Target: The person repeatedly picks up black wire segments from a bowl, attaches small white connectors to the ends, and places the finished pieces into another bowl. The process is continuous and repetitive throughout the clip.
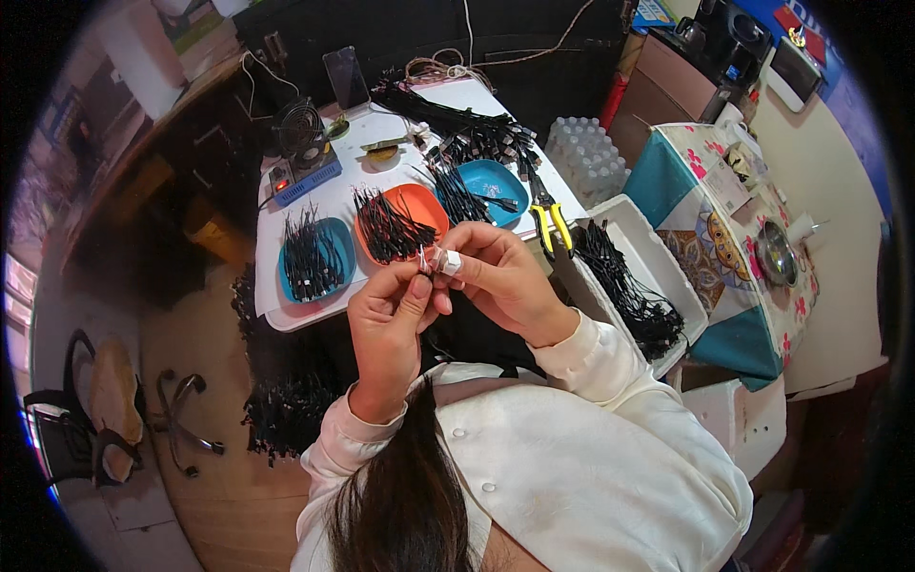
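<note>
Watching remotely, I have left hand [389, 319] and right hand [507, 284] clamped on wires [423, 257] near the orange tray [437, 208].

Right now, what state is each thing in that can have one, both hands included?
Left hand, pinching thin wires
Right hand, fingers closed beside them, grip unclear
Left blue plastic tray, holding black cables
Orange plastic tray, holding black cables
White foam box, open, holding black cables
Yellow-and-black hand tool, handles spread
Blue power strip, red light lit
Black round fan, spinning unclear
</note>
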Motion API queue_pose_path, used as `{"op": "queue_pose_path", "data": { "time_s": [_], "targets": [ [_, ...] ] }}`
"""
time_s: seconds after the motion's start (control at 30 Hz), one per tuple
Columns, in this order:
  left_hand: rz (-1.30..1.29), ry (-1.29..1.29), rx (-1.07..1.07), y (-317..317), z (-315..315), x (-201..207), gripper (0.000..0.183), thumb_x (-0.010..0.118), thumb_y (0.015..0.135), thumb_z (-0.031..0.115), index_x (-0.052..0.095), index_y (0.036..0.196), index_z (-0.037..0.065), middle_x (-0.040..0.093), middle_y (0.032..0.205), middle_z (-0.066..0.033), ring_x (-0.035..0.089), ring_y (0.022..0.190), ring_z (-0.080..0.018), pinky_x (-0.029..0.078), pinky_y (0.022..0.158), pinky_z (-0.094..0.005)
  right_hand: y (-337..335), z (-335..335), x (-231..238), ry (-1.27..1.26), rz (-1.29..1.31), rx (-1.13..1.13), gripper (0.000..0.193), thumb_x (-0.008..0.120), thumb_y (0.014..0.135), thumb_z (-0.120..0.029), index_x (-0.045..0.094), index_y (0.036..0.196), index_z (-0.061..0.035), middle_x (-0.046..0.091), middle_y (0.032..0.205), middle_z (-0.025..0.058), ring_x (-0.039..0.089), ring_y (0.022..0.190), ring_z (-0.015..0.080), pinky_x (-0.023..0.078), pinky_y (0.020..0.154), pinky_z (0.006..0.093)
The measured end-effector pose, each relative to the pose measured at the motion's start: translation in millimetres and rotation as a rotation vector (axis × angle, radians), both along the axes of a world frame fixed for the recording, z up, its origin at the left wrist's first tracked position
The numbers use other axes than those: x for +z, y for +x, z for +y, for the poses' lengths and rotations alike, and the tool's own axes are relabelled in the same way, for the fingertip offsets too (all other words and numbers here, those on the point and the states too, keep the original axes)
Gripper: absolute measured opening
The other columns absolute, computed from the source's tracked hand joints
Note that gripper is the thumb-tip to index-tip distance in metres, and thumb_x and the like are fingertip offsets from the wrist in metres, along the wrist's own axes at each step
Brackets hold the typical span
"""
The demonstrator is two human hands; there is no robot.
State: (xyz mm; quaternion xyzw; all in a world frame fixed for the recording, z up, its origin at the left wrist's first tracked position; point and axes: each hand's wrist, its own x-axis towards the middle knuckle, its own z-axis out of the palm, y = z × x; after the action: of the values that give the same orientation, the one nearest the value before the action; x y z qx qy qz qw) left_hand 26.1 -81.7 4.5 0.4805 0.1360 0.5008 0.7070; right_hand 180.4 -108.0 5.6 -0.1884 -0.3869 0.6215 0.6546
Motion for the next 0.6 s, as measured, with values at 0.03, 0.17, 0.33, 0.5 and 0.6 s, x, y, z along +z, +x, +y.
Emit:
{"op": "queue_pose_path", "data": {
  "time_s": [0.03,0.17,0.33,0.5,0.6],
  "targets": [
    [0.017,-0.007,0.036,0.7,-1.2,-0.2,0.016,0.059,0.096,0.008,0.064,0.106,-0.003,0.066,0.086,-0.0077,0.058,0.068,-0.0099,0.038,0.053,-0.0171,1.3,-0.7,1.4,0.006,-0.038,-0.031,0.012,0.063,0.094,-0.008,0.061,0.102,0.0004,0.065,0.094,0.0031,0.062,0.083,0.0093,0.052,0.073,0.0227],
    [0.102,0.01,0.091,1.9,-1.5,-2.3,0.015,0.06,0.095,0.007,0.064,0.105,-0.004,0.067,0.085,-0.0083,0.059,0.066,-0.01,0.036,0.049,-0.0171,5.8,-5.2,5.4,0.028,-0.203,-0.12,0.013,0.065,0.093,-0.007,0.061,0.102,0.0005,0.065,0.097,0.0043,0.062,0.086,0.0097,0.051,0.075,0.0232],
    [0.094,0.031,0.017,1.8,1.7,-5.0,0.015,0.06,0.095,0.008,0.064,0.105,-0.004,0.067,0.086,-0.0086,0.06,0.067,-0.0104,0.038,0.05,-0.0171,8.3,-4.5,4.9,0.039,-0.256,-0.141,0.011,0.063,0.093,-0.008,0.061,0.101,0.0001,0.065,0.095,0.0062,0.063,0.085,0.0126,0.052,0.074,0.0258],
    [0.104,-0.034,-0.038,-0.8,-5.2,-3.1,0.018,0.058,0.097,0.009,0.063,0.109,-0.005,0.067,0.088,-0.0076,0.058,0.07,-0.0081,0.04,0.055,-0.0164,7.1,-1.9,1.0,-0.248,0.194,0.303,0.012,0.06,0.094,-0.013,0.06,0.095,-0.001,0.062,0.085,0.0066,0.062,0.069,0.0164,0.051,0.066,0.0261],
    [0.148,-0.051,-0.084,-4.6,-7.4,-0.1,0.018,0.059,0.097,0.01,0.064,0.106,-0.005,0.067,0.088,-0.0084,0.059,0.069,-0.0085,0.04,0.053,-0.0159,9.6,-2.7,0.2,-0.249,0.12,0.322,0.01,0.06,0.092,-0.01,0.061,0.099,-0.0019,0.061,0.087,0.0041,0.053,0.064,0.0082,0.045,0.063,0.021]
  ]
}}
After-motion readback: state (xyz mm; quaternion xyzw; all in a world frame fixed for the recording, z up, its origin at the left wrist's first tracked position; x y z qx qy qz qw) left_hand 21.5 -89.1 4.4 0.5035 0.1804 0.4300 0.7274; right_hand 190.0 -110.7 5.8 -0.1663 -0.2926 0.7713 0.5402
